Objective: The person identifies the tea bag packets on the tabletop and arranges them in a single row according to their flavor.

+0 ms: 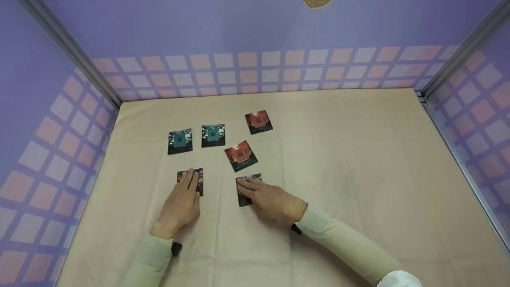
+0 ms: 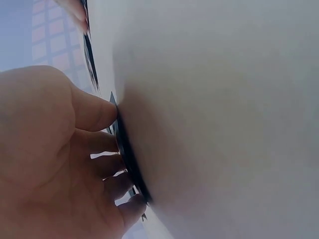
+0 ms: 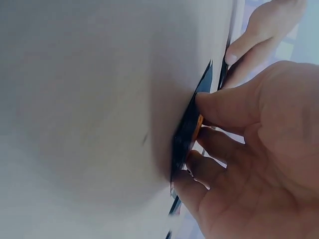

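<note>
Evidently, we have both hands spread over a dark-edged printed packet each: the left hand on the left packet, the right hand on the right packet. The left fingers lie extended and close together over the print; the right ones reach across the packet's upper part, slightly bent. Neither hand looks clamped to us. We judge that this broad touch keeps such thin squares from slipping on the beige cloth. Just beyond lie the teal packets, side by side, and the red packets, both turned askew; the gaps between them all seem to leave every print readable and every edge reachable.

From the head, we see this whole layout, but the right thumb is hidden. The right wrist view shows that thumb touching the packet's dark face, apart from the fingertips, with a bit of orange print between. The left wrist view shows the thumb at its packet's edge and gaps between the fingers; we cannot tell how hard either hand presses.
</note>
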`<state>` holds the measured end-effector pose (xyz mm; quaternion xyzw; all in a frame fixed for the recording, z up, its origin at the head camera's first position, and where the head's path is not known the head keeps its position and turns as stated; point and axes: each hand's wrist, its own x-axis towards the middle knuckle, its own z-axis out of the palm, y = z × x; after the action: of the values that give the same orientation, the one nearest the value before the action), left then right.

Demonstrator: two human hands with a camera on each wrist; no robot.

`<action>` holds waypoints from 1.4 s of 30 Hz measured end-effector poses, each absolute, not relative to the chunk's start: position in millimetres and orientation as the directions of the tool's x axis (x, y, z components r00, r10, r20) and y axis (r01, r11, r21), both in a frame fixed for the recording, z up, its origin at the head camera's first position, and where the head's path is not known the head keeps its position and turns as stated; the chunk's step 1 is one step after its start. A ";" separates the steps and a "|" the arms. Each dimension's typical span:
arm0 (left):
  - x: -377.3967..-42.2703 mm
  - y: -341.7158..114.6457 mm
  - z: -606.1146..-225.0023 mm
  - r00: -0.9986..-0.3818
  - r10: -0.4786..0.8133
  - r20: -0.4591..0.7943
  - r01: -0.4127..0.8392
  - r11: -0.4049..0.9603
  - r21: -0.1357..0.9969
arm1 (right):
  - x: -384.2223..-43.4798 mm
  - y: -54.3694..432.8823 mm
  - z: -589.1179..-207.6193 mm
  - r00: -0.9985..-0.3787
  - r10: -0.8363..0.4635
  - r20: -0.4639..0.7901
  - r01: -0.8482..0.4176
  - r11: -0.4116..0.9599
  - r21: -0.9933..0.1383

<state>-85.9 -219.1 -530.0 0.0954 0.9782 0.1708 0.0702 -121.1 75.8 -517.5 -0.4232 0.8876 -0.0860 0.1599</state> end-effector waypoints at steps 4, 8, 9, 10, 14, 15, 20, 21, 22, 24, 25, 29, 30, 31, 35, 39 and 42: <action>-86.2 -219.1 -531.2 -0.972 0.207 -0.114 0.158 0.928 0.336 | -124.2 99.9 -517.7 -0.600 -0.769 -0.220 -0.706 0.639 -0.305; -86.9 -219.3 -532.3 -0.972 0.204 -0.118 0.156 0.931 0.329 | -127.0 125.2 -519.5 -0.623 -0.756 -0.200 -0.682 0.651 -0.333; -86.8 -219.2 -532.1 -0.972 0.205 -0.118 0.156 0.931 0.328 | -127.4 131.3 -520.3 -0.629 -0.754 -0.192 -0.677 0.652 -0.342; -86.6 -219.2 -532.1 -0.971 0.205 -0.120 0.156 0.931 0.329 | -127.8 137.4 -521.0 -0.635 -0.751 -0.181 -0.672 0.652 -0.350; -85.7 -219.9 -532.2 -0.972 0.202 -0.119 0.153 0.932 0.330 | -128.8 160.4 -522.9 -0.666 -0.730 -0.155 -0.636 0.664 -0.393; -85.5 -219.9 -532.3 -0.972 0.202 -0.117 0.153 0.931 0.331 | -129.1 165.9 -523.4 -0.675 -0.723 -0.148 -0.627 0.667 -0.402; -84.4 -219.1 -532.3 -0.974 0.203 -0.101 0.158 0.927 0.341 | -130.2 193.5 -525.6 -0.717 -0.684 -0.135 -0.578 0.691 -0.434; -84.3 -219.2 -532.7 -0.974 0.203 -0.100 0.158 0.926 0.342 | -130.7 198.5 -525.9 -0.723 -0.678 -0.133 -0.572 0.695 -0.436; -84.2 -219.2 -532.9 -0.974 0.204 -0.099 0.159 0.926 0.344 | -131.1 203.5 -526.5 -0.729 -0.671 -0.131 -0.566 0.700 -0.436; -84.1 -219.3 -533.2 -0.974 0.206 -0.095 0.162 0.925 0.344 | -131.7 213.1 -527.4 -0.740 -0.663 -0.117 -0.562 0.704 -0.434; -84.0 -219.2 -532.9 -0.973 0.210 -0.093 0.166 0.924 0.345 | -131.8 217.9 -527.8 -0.745 -0.658 -0.108 -0.562 0.707 -0.429; -84.8 -219.5 -532.2 -0.972 0.219 -0.088 0.176 0.921 0.348 | -132.1 235.2 -528.7 -0.767 -0.638 -0.064 -0.560 0.714 -0.420; -85.1 -219.6 -531.9 -0.971 0.219 -0.091 0.175 0.921 0.348 | -132.2 239.3 -528.8 -0.772 -0.634 -0.051 -0.559 0.715 -0.419; -85.5 -219.7 -531.7 -0.971 0.220 -0.096 0.174 0.922 0.347 | -132.3 243.3 -529.0 -0.776 -0.629 -0.040 -0.558 0.716 -0.419; -86.7 -219.7 -531.4 -0.970 0.220 -0.105 0.173 0.924 0.341 | -133.3 259.8 -530.2 -0.796 -0.605 -0.013 -0.540 0.720 -0.437; -86.1 -218.8 -532.0 -0.971 0.220 -0.097 0.175 0.923 0.343 | -133.1 278.5 -532.5 -0.829 -0.560 -0.018 -0.492 0.743 -0.453; -85.5 -218.4 -533.2 -0.971 0.219 -0.095 0.175 0.922 0.345 | -131.9 292.5 -534.8 -0.850 -0.526 -0.014 -0.461 0.757 -0.462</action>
<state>-85.5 -218.4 -533.2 0.1007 0.9781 0.1695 0.0661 -131.9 292.5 -534.8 -0.2641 0.9346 -0.2271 0.0715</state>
